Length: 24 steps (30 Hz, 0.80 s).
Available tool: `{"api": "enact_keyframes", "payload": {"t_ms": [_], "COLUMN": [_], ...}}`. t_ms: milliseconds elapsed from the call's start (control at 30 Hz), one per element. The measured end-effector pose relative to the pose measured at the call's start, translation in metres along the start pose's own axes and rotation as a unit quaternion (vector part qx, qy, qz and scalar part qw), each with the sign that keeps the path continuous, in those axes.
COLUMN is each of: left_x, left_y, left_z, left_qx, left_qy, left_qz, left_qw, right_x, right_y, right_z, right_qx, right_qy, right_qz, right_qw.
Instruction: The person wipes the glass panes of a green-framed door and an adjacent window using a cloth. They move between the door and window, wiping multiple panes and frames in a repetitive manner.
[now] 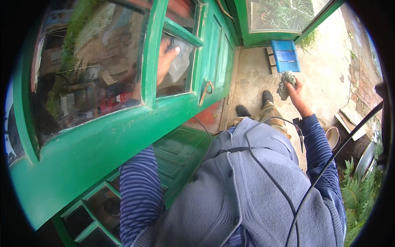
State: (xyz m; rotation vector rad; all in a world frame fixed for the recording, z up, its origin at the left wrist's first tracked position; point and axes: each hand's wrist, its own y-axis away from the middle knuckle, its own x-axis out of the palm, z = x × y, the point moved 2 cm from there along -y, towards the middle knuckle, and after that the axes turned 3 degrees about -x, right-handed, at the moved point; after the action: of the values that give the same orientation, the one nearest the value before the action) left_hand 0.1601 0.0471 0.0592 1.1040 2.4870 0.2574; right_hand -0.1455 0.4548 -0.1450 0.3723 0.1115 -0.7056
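Behind a glass pane (182,83) of the green wooden door (123,132), my left hand (165,61) shows through the glass. It is closed on a pale cloth or paper (180,60), somewhat blurred, which lies at the pane; whether it touches the glass I cannot tell. My left forearm passes behind the door's lower rail. On the other side of the door, my right hand (296,92) grips a crumpled grey-green cloth (284,86) in the air above the concrete floor, just below a small blue-topped stool (285,55) in the picture. A worn metal handle (205,92) sits on the door.
A green-framed window (271,38) stands beyond the stool. At right are a bucket (332,137), flat boards or tiles (353,119) and leafy plants (351,191). A dark cable (268,169) hangs across my body. Another green panelled door (179,148) is below the left side.
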Motion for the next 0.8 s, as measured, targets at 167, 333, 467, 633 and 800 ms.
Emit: {"api": "enact_keyframes", "payload": {"t_ms": [167, 333, 467, 633, 800], "left_x": [-0.003, -0.003, -0.011, -0.045, -0.045], "left_y": [0.034, 0.011, -0.020, 0.032, 0.088], "left_z": [0.036, 0.042, 0.008, -0.062, -0.071], "left_qx": [-0.077, -0.087, 0.020, 0.061, 0.116], "left_qy": [-0.063, -0.094, -0.178, -0.148, 0.042], "left_qz": [0.105, 0.071, -0.068, -0.077, -0.061], "left_qw": [0.989, 0.989, 0.981, 0.984, 0.990], "right_x": [-0.044, -0.060, -0.069, -0.075, -0.081], "right_y": [0.028, 0.055, 0.063, 0.064, 0.064], "right_z": [-0.050, -0.085, -0.098, -0.110, -0.112], "right_qx": [0.069, 0.113, 0.104, 0.103, 0.109], "right_qy": [0.073, 0.003, 0.056, 0.019, 0.029], "right_qz": [-0.047, -0.052, -0.048, -0.047, -0.045], "right_qw": [0.994, 0.992, 0.992, 0.993, 0.993]}}
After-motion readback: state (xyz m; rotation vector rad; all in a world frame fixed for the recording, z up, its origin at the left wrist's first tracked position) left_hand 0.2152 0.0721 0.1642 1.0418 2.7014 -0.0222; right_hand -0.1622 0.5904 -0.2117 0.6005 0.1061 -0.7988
